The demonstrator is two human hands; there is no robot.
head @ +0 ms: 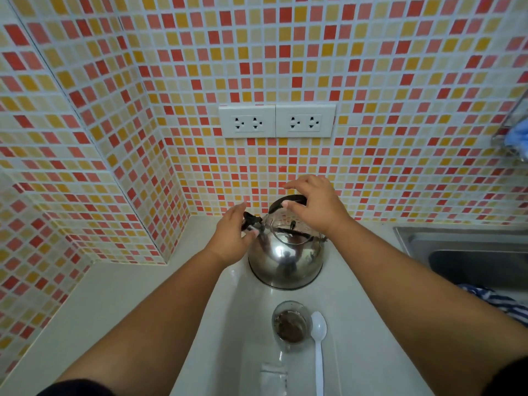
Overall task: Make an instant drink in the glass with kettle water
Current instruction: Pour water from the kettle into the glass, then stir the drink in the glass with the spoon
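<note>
Head view: the left hand covers the spout cap of the steel kettle, its grip on it indeterminate; a clear sachet and the sink are cut off at bottom and right edges. The right hand, fingers spread, hovers over the black handle at centre. Below, the glass holds brown powder, just beside a white spoon on the white counter.

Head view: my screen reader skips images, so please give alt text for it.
Two bare hands reach for a steel kettle on a white counter: left hand at the spout, right hand open over the black handle. Nearer stand a glass holding brown powder and a white spoon.
</note>
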